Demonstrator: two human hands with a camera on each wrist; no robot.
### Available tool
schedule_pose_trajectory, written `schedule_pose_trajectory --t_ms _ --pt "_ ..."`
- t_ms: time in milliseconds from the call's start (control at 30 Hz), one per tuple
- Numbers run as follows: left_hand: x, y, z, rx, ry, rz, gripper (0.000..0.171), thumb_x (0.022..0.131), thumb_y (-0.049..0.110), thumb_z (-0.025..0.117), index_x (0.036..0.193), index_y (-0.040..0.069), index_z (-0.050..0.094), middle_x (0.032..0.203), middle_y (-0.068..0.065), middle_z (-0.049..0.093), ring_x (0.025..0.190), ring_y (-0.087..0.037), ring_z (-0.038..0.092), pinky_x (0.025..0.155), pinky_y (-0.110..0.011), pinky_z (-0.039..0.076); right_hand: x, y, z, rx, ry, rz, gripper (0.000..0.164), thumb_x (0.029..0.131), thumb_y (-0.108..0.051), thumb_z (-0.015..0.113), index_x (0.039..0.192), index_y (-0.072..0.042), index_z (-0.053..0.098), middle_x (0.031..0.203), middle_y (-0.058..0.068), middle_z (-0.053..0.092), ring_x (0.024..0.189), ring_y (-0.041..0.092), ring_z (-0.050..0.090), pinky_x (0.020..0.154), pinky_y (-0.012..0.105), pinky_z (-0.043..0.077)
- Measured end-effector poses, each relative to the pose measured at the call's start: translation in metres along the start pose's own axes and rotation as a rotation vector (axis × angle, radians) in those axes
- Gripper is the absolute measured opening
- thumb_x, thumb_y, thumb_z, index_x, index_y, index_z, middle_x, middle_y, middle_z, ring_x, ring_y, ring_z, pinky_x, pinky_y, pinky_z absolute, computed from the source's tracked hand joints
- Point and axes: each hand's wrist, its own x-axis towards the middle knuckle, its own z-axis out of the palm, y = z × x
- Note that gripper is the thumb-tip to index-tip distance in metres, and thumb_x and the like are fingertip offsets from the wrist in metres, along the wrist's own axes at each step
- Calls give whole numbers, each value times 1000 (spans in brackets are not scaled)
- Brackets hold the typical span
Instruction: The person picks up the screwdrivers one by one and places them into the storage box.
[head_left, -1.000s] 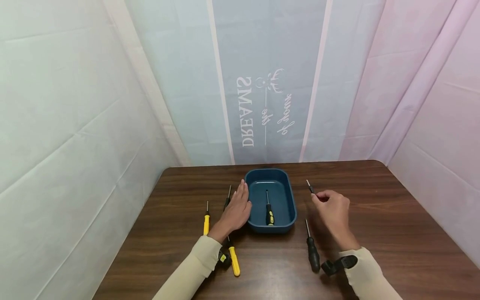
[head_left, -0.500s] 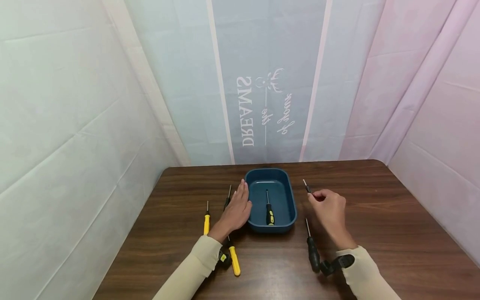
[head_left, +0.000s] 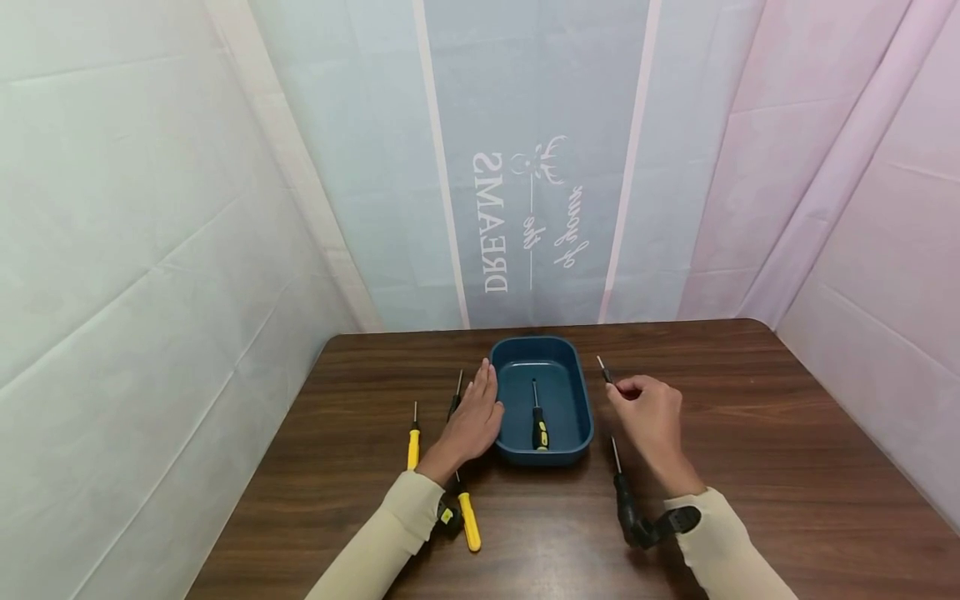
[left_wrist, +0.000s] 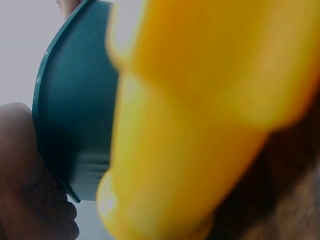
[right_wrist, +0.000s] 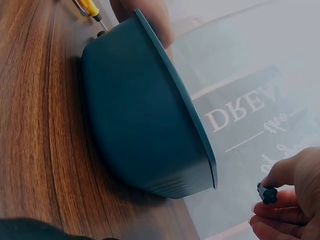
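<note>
Our right hand pinches one slim black screwdriver, jutting ahead; our straight-fingered left hand touches one rectangular blue tray.

Spreads across the lower part of the head view as a brown table, shows dark wood grain and ends in rounded far corners. Hangs behind it as a pale backdrop cloth, with a gray-blue middle panel between two white stripes. Carries sideways, mirrored white lettering, with "DREAMS" as the largest word, and a small antler-like drawing. Rises at left as a creased whitish sheet, and at right as a pale pinkish sheet.
</note>
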Motion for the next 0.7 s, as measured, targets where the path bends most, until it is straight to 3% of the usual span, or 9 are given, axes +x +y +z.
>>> schedule_pose_trajectory --t_ms 467,700 --pt "0 0 -2 -14 0 -3 64 110 28 34 163 3 7 170 -1 -10 156 -17 -1 125 -43 11 2 -10 3 29 -9 -20 13 81 -10 84 75 -1 76 69 10 72 60 22 65 57 33 51" --pt "1 0 -3 -16 -4 2 64 110 28 34 162 3 7 171 -7 -4 156 -18 0 125 -45 12 1 -16 5 37 -18 -11 14 81 -11 84 74 -2 76 68 9 71 59 20 63 57 34 52"
